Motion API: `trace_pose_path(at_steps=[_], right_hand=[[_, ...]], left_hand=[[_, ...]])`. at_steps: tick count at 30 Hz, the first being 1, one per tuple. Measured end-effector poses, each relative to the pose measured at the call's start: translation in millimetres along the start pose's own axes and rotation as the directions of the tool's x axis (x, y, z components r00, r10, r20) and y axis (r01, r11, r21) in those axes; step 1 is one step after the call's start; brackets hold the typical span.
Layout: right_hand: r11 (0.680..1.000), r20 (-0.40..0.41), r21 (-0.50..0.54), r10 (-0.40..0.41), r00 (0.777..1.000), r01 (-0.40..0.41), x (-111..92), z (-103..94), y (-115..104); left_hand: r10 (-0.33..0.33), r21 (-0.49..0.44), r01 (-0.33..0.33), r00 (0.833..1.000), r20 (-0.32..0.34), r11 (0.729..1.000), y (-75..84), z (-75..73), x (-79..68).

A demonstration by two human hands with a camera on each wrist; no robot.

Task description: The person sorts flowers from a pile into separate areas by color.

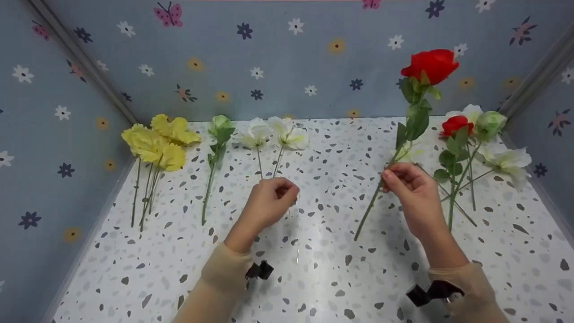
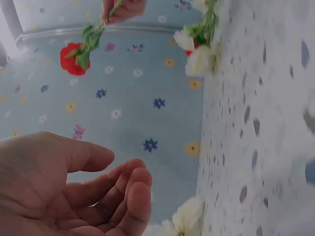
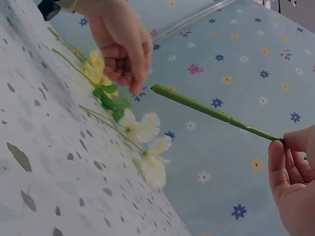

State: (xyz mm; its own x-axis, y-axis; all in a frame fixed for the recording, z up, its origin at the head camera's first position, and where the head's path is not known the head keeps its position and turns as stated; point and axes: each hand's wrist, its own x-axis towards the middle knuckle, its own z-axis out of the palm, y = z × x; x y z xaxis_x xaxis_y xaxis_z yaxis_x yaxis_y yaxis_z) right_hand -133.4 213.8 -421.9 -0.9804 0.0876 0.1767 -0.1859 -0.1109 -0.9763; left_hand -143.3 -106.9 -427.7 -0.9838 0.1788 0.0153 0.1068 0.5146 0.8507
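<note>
My right hand pinches the green stem of a red rose between thumb and fingers, holding it up and tilted with the bloom at the top. In the right wrist view the bare lower stem points toward my other hand. My left hand hangs above the table, its fingers loosely curled with nothing between them. In the left wrist view the left fingers are relaxed and apart from the thumb. Just beyond that hand lie two white flowers, their lower stems partly hidden by it.
Yellow flowers lie at the table's left, beside a pale green rose. A mixed group on the right includes another red rose, a pale green bloom and white flowers. Patterned panels enclose the speckled table.
</note>
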Motion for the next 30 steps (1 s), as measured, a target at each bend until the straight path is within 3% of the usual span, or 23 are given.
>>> trace_pose_path(at_steps=[5, 11, 16, 21, 25, 30], right_hand=[[0.999, 0.074, 0.026, 0.021, 0.997, -0.022, -11.4, 21.7, 12.9], [0.994, 0.134, 0.024, 0.102, 0.986, -0.106, -17.1, 35.1, 34.3], [0.991, 0.129, 0.034, 0.128, 0.983, -0.133, -15.9, 34.5, 41.5], [0.99, 0.112, 0.027, 0.138, 0.984, -0.142, -13.6, 32.7, 39.7], [0.988, 0.141, 0.016, 0.148, 0.979, -0.152, -14.4, 34.4, 37.4], [0.989, 0.186, -0.032, 0.149, 0.971, -0.146, -16.2, 36.8, 35.2]], left_hand=[[0.044, -0.162, -0.017, 0.985, 0.165, 0.987, 21.0, 25.3, -14.7], [0.045, -0.254, 0.043, 0.942, 0.332, 0.966, 27.0, 53.8, -24.1], [0.007, -0.248, 0.11, 0.903, 0.43, 0.963, 26.4, 62.0, -27.6], [0.027, -0.291, 0.135, 0.871, 0.49, 0.947, 25.2, 65.1, -28.9], [0.045, -0.306, 0.123, 0.871, 0.489, 0.944, 23.7, 69.7, -29.3], [0.061, -0.274, 0.072, 0.891, 0.449, 0.959, 21.8, 74.4, -29.1]])
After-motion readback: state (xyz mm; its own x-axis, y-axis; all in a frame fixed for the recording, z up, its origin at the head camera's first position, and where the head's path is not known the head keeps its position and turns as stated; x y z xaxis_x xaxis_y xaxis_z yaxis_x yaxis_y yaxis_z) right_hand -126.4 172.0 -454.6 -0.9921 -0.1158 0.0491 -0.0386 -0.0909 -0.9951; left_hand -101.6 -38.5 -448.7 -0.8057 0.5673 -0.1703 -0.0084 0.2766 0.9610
